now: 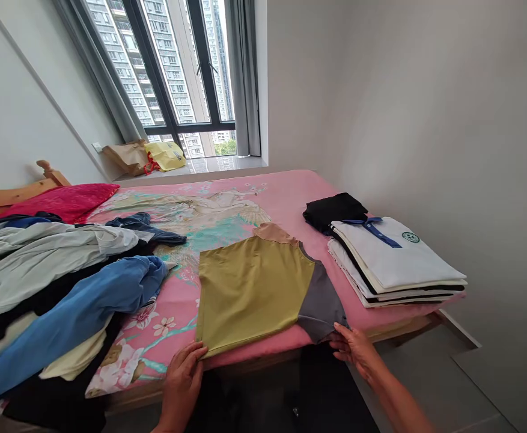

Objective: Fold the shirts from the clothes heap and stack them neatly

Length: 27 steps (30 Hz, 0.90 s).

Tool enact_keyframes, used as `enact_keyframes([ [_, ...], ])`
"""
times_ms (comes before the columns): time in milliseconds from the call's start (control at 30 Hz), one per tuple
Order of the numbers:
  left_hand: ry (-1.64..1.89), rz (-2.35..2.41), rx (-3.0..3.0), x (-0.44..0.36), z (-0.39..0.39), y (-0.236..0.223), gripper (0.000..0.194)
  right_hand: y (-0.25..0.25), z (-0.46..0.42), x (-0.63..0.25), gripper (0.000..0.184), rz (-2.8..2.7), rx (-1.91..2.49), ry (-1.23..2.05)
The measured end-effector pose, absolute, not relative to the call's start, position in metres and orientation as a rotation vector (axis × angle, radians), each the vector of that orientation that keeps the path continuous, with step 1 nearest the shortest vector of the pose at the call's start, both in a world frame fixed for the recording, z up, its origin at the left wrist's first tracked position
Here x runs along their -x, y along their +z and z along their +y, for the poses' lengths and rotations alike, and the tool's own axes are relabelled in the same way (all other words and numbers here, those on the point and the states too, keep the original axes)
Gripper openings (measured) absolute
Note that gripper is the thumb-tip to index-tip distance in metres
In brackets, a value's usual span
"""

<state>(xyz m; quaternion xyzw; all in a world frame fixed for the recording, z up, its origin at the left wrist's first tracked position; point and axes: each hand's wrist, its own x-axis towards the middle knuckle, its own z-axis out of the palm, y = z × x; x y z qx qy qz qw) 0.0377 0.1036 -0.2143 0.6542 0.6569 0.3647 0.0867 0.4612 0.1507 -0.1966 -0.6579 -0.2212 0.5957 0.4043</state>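
Item one: an olive-yellow shirt [249, 288] with a grey sleeve [319, 304] and a tan collar, which we hold flat on the pink floral bedsheet [285, 192] at the near edge of the bed. Our left hand [182, 376] pinches the shirt's lower left corner, its fingers [195, 355] closed on the hem. Our right hand [356, 347] grips the tip of the grey sleeve, fingers [339, 338] curled over the cloth. The garment lies between the two hands and spreads away from the fingers toward the middle of the bed.

Item two: a loose heap of unfolded clothes [42, 282], well out beyond our left fingers, with a blue garment [83, 307] uppermost and pale grey, black and cream pieces under and around it.

Item three: a stack of folded shirts [393, 264], beyond our right fingers and apart from the sleeve, topped by a white polo with a blue placket. A folded black garment [333, 210] touches its far side.

Item four: a red pillow [65, 201] at the headboard, far past the left fingers.

Item five: paper bags [143, 156], brown and yellow, on the window ledge.
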Motion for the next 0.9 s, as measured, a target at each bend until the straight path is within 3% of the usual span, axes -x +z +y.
enact_keyframes([
  [133, 1.154, 2.006, -1.635, -0.047, 0.069, -0.206, 0.026, -0.213, 0.139, -0.490, 0.041, -0.709, 1.861, 1.223],
  [267, 1.296, 1.952, -0.991, -0.053, 0.062, -0.212, 0.049, -0.219, 0.159, -0.511, 0.039, -1.069, 1.913, 0.784],
  [467, 1.139, 1.850, -0.429, -0.053, 0.093, -0.217, 0.058, -0.205, 0.206, -0.499, 0.037, -1.338, 2.030, 0.842],
  [900, 1.283, 1.787, -0.403, -0.073, 0.103, -0.191, 0.056, -0.210, 0.200, -0.491, 0.036, -1.209, 1.892, 0.963],
])
